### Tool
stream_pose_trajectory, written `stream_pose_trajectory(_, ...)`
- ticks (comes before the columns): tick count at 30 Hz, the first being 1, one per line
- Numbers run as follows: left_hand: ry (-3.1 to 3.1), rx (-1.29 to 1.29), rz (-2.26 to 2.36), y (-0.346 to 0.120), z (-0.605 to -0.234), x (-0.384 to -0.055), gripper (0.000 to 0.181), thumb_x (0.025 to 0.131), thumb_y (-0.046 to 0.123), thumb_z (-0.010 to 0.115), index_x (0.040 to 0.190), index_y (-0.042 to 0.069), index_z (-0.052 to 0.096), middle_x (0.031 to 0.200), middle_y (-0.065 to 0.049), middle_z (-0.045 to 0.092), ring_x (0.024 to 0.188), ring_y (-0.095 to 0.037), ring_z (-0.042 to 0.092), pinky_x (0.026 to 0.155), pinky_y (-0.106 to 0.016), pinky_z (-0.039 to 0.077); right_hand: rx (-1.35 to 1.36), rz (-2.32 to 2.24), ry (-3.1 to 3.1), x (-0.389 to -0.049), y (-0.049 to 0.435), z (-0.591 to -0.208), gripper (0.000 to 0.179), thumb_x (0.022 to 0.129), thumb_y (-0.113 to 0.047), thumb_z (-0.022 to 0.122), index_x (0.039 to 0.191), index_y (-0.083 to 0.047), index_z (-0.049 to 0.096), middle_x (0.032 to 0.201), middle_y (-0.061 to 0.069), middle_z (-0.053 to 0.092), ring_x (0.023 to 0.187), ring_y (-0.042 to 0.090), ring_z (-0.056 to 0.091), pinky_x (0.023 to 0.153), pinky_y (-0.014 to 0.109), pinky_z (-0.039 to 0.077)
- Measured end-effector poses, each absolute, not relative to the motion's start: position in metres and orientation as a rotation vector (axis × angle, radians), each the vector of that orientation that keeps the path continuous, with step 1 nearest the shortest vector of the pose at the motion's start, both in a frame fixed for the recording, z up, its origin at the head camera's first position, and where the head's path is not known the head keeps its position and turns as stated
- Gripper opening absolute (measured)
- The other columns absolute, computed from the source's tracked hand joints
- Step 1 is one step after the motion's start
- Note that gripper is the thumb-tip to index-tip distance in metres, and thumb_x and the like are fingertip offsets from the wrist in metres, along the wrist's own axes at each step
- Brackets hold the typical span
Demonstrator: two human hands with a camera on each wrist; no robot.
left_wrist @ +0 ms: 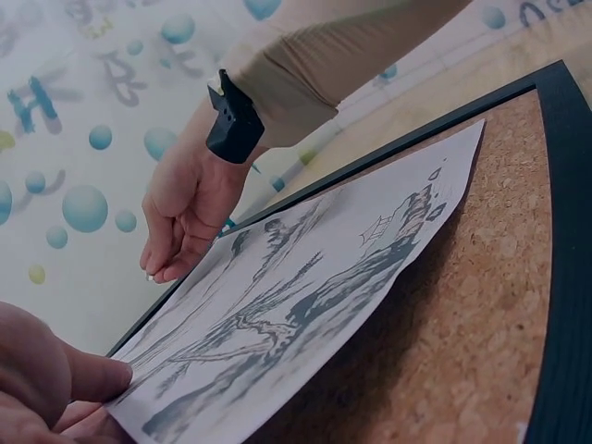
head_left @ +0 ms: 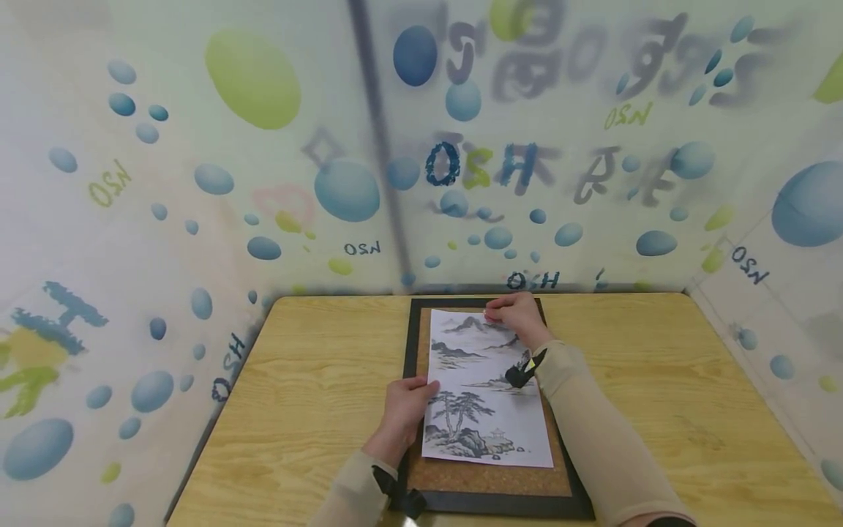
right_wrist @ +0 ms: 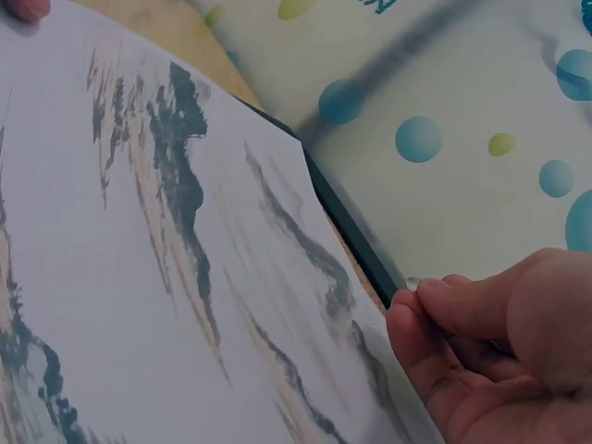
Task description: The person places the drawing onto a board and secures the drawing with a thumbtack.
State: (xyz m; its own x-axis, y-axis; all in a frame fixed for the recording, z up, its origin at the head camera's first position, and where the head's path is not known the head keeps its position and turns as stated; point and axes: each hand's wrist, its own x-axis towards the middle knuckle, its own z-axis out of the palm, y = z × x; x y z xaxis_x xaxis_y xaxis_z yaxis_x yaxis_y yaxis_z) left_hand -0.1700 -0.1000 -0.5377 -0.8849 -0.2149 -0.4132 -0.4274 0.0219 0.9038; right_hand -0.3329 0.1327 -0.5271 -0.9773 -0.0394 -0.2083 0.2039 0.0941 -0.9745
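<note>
A sheet of paper (head_left: 487,395) printed with an ink landscape of mountains and pines lies over a black-framed cork board (head_left: 487,480). My left hand (head_left: 403,404) pinches the sheet's left edge, thumb on top and fingers underneath. In the left wrist view the sheet's near edge (left_wrist: 370,305) is lifted off the cork. My right hand (head_left: 519,316) is at the sheet's top edge. Between its thumb and forefinger it pinches a small clear-headed pin (right_wrist: 413,283); the pin's point is hidden. Just the left thumb's tip (right_wrist: 30,7) shows in the right wrist view.
The board lies on a light wooden table (head_left: 316,380), its far end near the back wall (head_left: 461,249). Walls with blue and green dots stand at the back and both sides. A black wrist camera (head_left: 520,373) sits on the right wrist, above the sheet.
</note>
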Motion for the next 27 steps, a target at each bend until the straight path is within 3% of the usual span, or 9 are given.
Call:
stream_pose_trajectory(9, 2.131, -0.666, 1.964, -0.100, -0.539, -0.170, 0.038, 0.101, 0.010, 0.072, 0.130, -0.013, 0.064, 0.112, -0.019, 0.071, 0.103, -0.027, 0.069, 0.094, -0.046, 0.056, 0.207, -1.905, 2.271, -0.337, 0.129, -0.536, 0.016, 0.092, 0.004, 0.078, 0.106, 0.012, 0.076, 0.091, 0.015, 0.078, 0.072, 0.013, 0.075, 0.072, 0.028, 0.062)
stream_pose_trajectory(17, 2.138, -0.666, 1.955, -0.100, -0.538, -0.170, 0.036, 0.101, 0.010, 0.072, 0.129, -0.012, 0.065, 0.109, -0.017, 0.072, 0.099, -0.025, 0.069, 0.091, -0.045, 0.058, 0.216, -1.811, 2.354, -0.337, 0.127, -0.535, 0.016, 0.093, -0.002, 0.080, 0.105, 0.008, 0.078, 0.089, 0.013, 0.079, 0.073, 0.014, 0.075, 0.072, 0.027, 0.061)
stream_pose_trajectory(27, 2.128, -0.688, 1.936, -0.101, -0.534, -0.171, 0.037, 0.101, 0.011, 0.072, 0.130, -0.011, 0.065, 0.111, -0.017, 0.072, 0.102, -0.026, 0.069, 0.096, -0.047, 0.055, 0.243, -1.711, 2.472, -0.341, 0.121, -0.537, 0.014, 0.090, -0.005, 0.082, 0.100, 0.005, 0.080, 0.080, 0.008, 0.077, 0.066, 0.012, 0.073, 0.065, 0.025, 0.059)
